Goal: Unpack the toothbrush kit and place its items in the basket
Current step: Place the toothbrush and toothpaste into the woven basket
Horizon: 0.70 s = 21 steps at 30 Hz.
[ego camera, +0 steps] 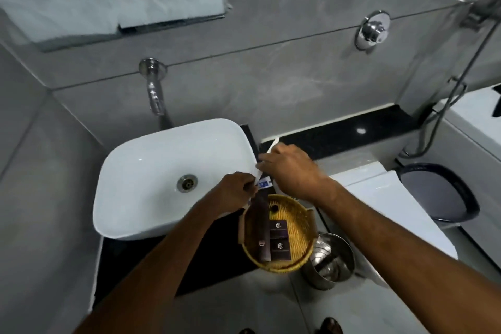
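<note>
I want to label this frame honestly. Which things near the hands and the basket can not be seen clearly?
All in the head view:
- Toothbrush: only a white tip shows; the right hand hides the rest.
- Small tube: print blurred, ends covered by both hands, left hand included.
- Dark boxes in the basket: logos too small to read.

Dim, cool indoor light, seemingly from overhead. A small glare spot shines on the black counter (361,131) near its back edge. Wide-angle distortion bends the wall lines at the edges. Slightly soft, blurred detail throughout.
</note>
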Tool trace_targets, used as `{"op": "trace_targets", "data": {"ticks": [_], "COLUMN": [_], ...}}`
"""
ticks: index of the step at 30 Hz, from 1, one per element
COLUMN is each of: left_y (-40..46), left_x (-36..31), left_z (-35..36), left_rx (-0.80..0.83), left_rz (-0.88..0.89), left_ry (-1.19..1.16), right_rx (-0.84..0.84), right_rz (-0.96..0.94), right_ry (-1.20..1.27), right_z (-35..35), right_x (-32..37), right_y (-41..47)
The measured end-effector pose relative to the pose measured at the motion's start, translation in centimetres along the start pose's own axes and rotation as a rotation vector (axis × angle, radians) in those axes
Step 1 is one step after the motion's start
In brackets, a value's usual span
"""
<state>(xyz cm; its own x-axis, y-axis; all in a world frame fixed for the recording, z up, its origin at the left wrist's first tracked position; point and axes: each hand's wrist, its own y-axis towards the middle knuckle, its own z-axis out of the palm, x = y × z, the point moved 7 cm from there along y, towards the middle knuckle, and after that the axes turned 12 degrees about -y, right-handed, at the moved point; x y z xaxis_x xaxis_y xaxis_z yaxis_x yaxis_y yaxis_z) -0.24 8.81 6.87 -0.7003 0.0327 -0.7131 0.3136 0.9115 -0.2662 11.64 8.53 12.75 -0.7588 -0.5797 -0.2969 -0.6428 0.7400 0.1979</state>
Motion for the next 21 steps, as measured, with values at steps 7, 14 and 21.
{"op": "trace_targets", "data": {"ticks": [7,14,21], "left_y": [-1.0,-1.2,-3.0], "left_x": [0.3,1.7,5.4], "left_z": [0.3,-0.8,1.2], "left_rx": [0.055,-0.240,-0.600], "left_rz": [0.108,0.031,-0.219], "left_ry": [-0.134,-0.355,-0.659], "right_rx": [0.096,0.253,0.478], "right_rz": [-0.063,0.058,0.969], "right_ry": [-0.048,-0.043,0.498], "right_z": [-0.5,0.9,8.4], "right_x": [1.6,-0.6,-2.0], "right_y": [-0.5,-3.4,-11.7]}}
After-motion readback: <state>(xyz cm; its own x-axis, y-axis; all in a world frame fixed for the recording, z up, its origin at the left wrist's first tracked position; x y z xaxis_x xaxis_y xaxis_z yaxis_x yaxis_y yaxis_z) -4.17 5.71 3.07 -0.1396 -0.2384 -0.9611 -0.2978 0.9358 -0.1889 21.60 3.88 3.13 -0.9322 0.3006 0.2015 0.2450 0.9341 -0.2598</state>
